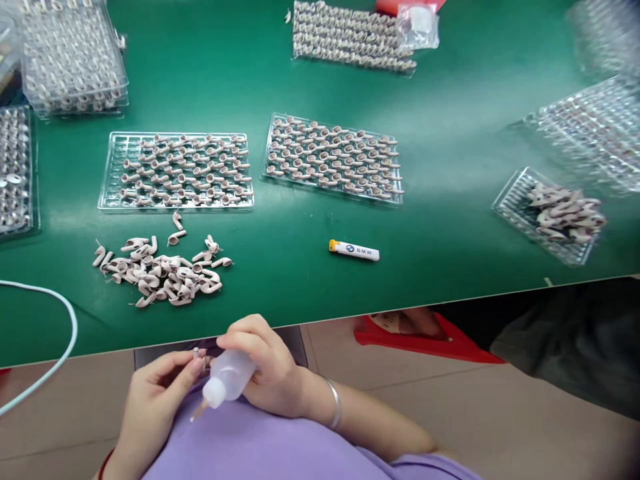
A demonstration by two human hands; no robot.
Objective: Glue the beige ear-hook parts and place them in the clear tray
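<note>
My right hand (267,363) is wrapped round a small translucent squeeze bottle (227,379), its thin nozzle pointing down and left over my lap. My left hand (155,400) pinches a tiny part (196,351) between its fingertips, close beside the bottle. Both hands are below the table's near edge, over my purple top. On the green table (450,147) above them lies a loose pile of small beige earpiece shells (160,270). Behind the pile is a clear tray (175,172) filled with the same shells in rows.
A second filled tray (334,159) is at the centre, a third (353,37) at the back. Stacked trays (70,60) stand far left; more trays (555,213) at right. A white lighter (354,250) lies near the front edge. A white cable (55,313) curves at left. A red bin (425,333) sits under the table.
</note>
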